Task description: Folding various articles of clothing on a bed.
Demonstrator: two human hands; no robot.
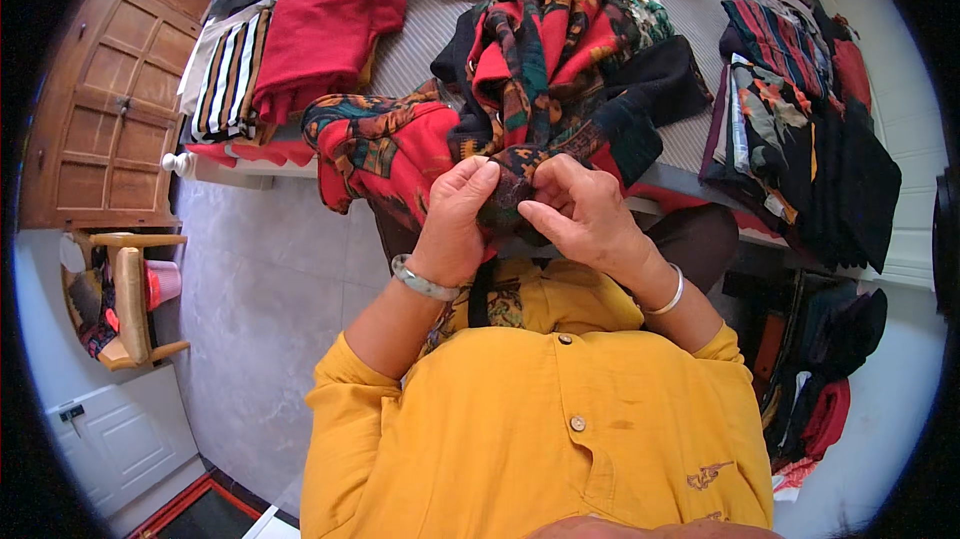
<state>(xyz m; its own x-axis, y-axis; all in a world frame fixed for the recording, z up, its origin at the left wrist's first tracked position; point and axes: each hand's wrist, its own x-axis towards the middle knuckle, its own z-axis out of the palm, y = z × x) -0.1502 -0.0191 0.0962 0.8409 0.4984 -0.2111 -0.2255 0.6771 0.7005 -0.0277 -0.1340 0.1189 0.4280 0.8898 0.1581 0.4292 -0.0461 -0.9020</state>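
A large red, black and green patterned garment [545,64] lies bunched across the edge of the bed, spilling toward me. A dark piece [508,194] of it is stretched between my two hands in front of my chest. My left hand [460,214], with a pale bangle at the wrist, pinches this piece between thumb and fingers. On its other side my right hand [585,211], wearing a silver-coloured bangle, has its thumb and forefinger closed on the cloth. Whether a needle or thread is between the fingertips is too small to tell.
On the bed's left stand folded clothes: a red cloth [315,44] and a striped one [232,74]. Stacked dark and patterned garments [780,129] hang over its right edge. A wooden chair [130,304] holding cloth stands at left, near a wooden door [110,104].
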